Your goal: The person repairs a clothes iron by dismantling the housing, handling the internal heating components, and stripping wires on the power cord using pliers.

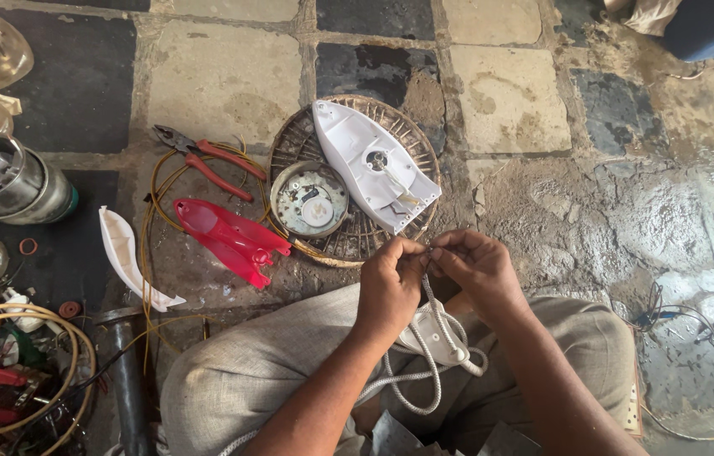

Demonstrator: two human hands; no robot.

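Both hands meet just below the round wire grille [421,143] that lies on the stone floor [222,76]. From the head view, the left hand [389,287] and the right hand [477,268] pinch the end of a white braided cord [431,359] between thumb and fingertips, fingers closed on it. The cord loops down over the person's lap, below the grille. On the grille rest a white iron shell [374,165] and a round metal plate [309,200]. Left of the grille lies a red plastic cover [226,235], and above it red-handled pliers [209,159]. Farther left of the grille sit a white curved plastic piece [123,253] and a steel tin [15,179] holding metal parts.
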